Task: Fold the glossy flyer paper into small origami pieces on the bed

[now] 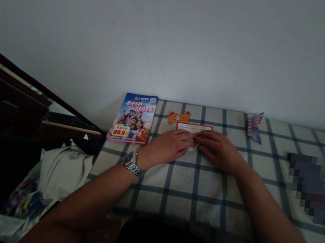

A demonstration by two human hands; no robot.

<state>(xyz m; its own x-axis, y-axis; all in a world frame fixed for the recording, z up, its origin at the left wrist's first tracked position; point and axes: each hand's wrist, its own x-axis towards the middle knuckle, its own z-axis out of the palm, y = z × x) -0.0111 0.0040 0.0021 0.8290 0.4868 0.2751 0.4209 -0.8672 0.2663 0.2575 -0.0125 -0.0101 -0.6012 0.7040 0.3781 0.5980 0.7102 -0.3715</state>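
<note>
A small sheet of paper [194,127], white with a red border and fine print, lies on the checked cloth in front of me. My left hand [174,146], with a metal watch on its wrist, presses on the sheet from the left, fingers together at its near part. From the other side my right hand [218,149] meets it, its fingertips pinching the paper. The two hands touch or nearly touch, and they cover much of the sheet. To the left lies a stack of printed flyers [135,117] with a blue top.
A folded piece of printed paper [254,127] stands near the wall at right. Behind the sheet is a bear picture [176,117] on the checked cloth [153,196]. A blurred dark item [315,188] lies far right. White bags [65,172] sit below, left.
</note>
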